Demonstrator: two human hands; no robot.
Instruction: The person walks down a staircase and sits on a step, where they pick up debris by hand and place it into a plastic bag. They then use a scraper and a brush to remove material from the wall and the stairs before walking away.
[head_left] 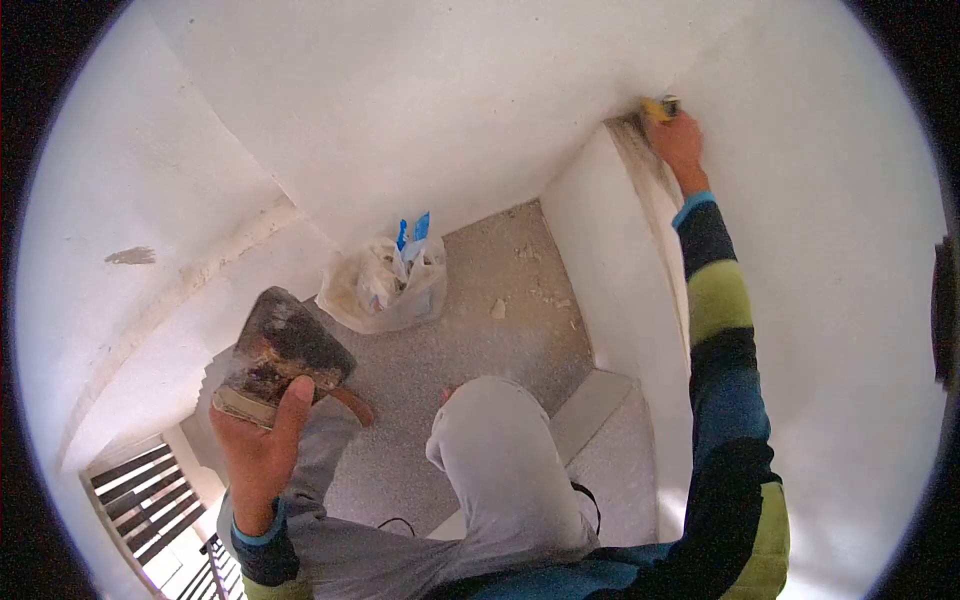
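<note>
two hands busy: left hand (262, 440) gripping dirty plaster board (285, 355) at waist level; right hand (678, 140) closed round yellow tool (659, 107), probably scraper, pressed into white wall (450, 90) corner. plastic bag (385, 285) on floor (500, 330).

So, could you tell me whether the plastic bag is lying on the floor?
Yes, the plastic bag lies on the speckled floor by the wall.

right hand (678, 138): fingers wrap yellow tool (660, 107), its working end too small to tell, at 1 o'clock | left hand (262, 440): palm hidden behind plaster board (283, 355) at 8 o'clock | plastic bag (385, 285): contents unreadable | railing (150, 500): cut off by lens rim at 7 o'clock | torso: cut off at 6 o'clock
</note>
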